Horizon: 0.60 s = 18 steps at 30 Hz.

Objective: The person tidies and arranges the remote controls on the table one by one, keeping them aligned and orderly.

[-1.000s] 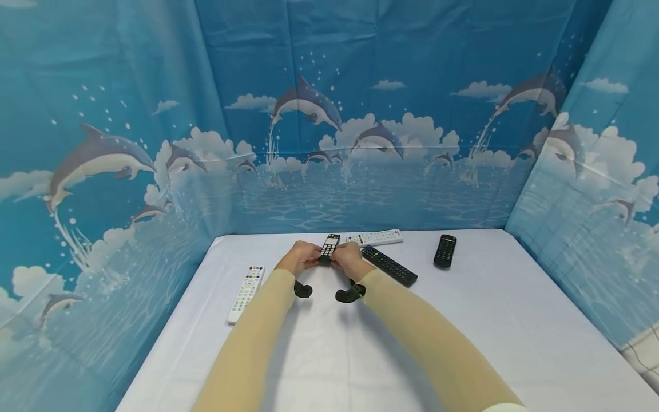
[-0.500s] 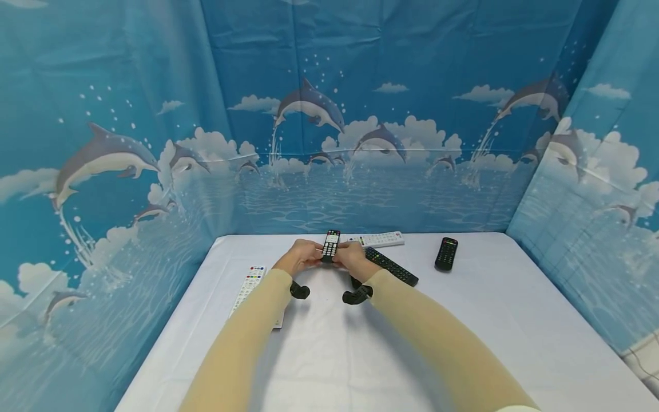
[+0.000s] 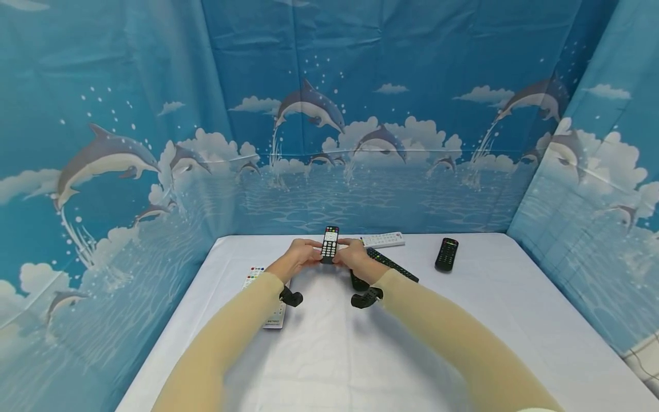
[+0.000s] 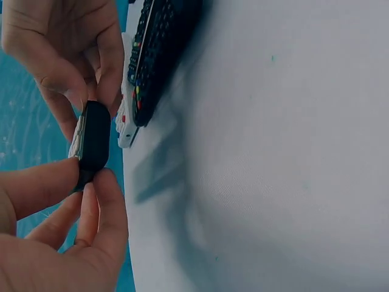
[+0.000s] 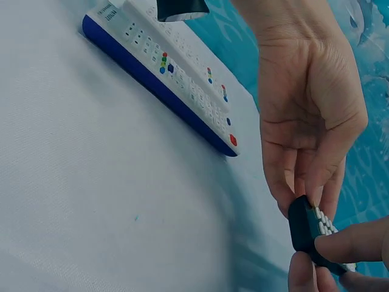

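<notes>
A small black remote control (image 3: 330, 245) with white buttons is held up between both hands above the far part of the table. My left hand (image 3: 300, 254) pinches its left edge, thumb on the button side, and my right hand (image 3: 353, 256) pinches the right edge. Seen end-on in the left wrist view, the remote (image 4: 96, 137) is off the tabletop, with fingers behind it. The right wrist view shows the same remote (image 5: 301, 224) and its white keys, partly covered by fingers.
White remotes (image 3: 275, 317) lie partly hidden under the left forearm. Two black remotes lie by my right hand, one longer (image 3: 393, 265), one partly hidden (image 3: 357, 282). Behind is a white remote (image 3: 383, 240); farther right, another black one (image 3: 445, 254). A dolphin-print curtain (image 3: 319, 197) stands behind the table.
The held remote has risen a little and tilted more upright, its button face turned toward the head camera. Both wrists and forearms have spread outward. The other remotes lie where they were.
</notes>
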Each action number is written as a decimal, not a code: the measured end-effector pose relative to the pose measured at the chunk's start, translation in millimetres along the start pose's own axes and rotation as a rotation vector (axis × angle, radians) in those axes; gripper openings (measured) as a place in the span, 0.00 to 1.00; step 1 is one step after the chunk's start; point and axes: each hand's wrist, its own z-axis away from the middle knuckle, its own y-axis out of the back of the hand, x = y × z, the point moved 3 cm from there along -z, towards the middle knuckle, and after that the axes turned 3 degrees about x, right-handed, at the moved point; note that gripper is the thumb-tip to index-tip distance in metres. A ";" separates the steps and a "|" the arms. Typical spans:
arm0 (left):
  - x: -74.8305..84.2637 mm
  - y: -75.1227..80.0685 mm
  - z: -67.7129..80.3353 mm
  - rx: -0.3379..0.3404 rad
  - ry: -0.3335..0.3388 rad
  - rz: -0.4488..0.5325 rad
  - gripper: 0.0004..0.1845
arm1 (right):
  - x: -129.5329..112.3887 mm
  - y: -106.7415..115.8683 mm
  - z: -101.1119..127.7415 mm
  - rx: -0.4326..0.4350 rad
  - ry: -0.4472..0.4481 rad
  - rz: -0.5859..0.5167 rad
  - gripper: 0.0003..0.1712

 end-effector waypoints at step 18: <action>-5.6 12.4 48.5 -0.047 -0.031 -0.040 0.27 | 5.2 -4.3 33.7 -0.167 0.046 0.061 0.49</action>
